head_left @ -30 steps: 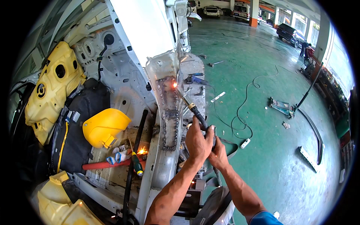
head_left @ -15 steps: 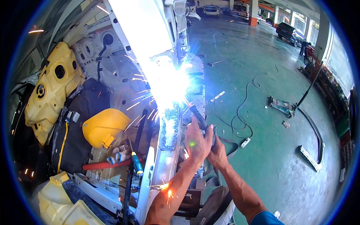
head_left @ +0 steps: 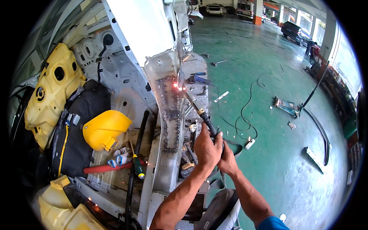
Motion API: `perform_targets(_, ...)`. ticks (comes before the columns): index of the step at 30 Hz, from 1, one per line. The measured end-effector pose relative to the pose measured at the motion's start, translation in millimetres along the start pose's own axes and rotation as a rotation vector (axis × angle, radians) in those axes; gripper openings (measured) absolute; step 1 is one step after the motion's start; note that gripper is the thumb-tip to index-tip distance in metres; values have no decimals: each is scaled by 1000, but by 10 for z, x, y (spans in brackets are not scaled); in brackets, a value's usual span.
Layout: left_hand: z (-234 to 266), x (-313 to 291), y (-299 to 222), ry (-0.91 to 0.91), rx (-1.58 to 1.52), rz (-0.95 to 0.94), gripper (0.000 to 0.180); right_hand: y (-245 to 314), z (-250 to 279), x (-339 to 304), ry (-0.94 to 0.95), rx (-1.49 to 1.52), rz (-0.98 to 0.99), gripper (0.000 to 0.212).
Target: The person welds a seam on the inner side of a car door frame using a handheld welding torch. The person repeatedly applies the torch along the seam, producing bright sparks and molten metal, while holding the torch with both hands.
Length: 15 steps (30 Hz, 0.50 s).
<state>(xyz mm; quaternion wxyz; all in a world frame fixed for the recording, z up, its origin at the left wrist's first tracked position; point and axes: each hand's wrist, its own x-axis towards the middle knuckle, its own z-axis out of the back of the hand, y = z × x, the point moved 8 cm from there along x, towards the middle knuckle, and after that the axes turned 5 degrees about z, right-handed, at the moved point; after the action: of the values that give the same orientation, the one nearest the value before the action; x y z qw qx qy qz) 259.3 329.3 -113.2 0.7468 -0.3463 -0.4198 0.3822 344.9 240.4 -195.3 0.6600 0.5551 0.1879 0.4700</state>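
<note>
Both my hands grip a welding torch. My left hand (head_left: 208,148) wraps round its black handle, and my right hand (head_left: 229,159) is closed on it just behind, partly hidden by the left. The torch (head_left: 196,104) points up and left; its nozzle is beside a glowing red spot on the car body's pillar (head_left: 166,180). A welded patch plate (head_left: 171,122) runs down that pillar, edged by dark beads. Whether the torch tip touches the metal I cannot tell.
Inside the car body lie a yellow welding mask (head_left: 105,130), a screwdriver (head_left: 138,166), white gloves (head_left: 121,157) and a red bar (head_left: 99,168). Tools, including an angle grinder (head_left: 199,79), rest on a bench right of the pillar. A cable (head_left: 249,105) and floor jack (head_left: 287,106) are on the green floor.
The bright welding arc and its spray of sparks have gone out, leaving a small red glow. The torch and my hands have shifted slightly; both hands keep their grip.
</note>
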Motion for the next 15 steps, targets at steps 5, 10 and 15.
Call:
perform_targets(5,-55,-94,11,-8,2,-9,51,-150,8,-100,28,88,16,67)
perform_targets(10,-59,-177,52,-19,6,8,59,-277,-36,-181,26,47,36,65)
perform_targets(15,75,-89,38,-12,30,87,67,-138,-85,-54,5,-23,76,60)
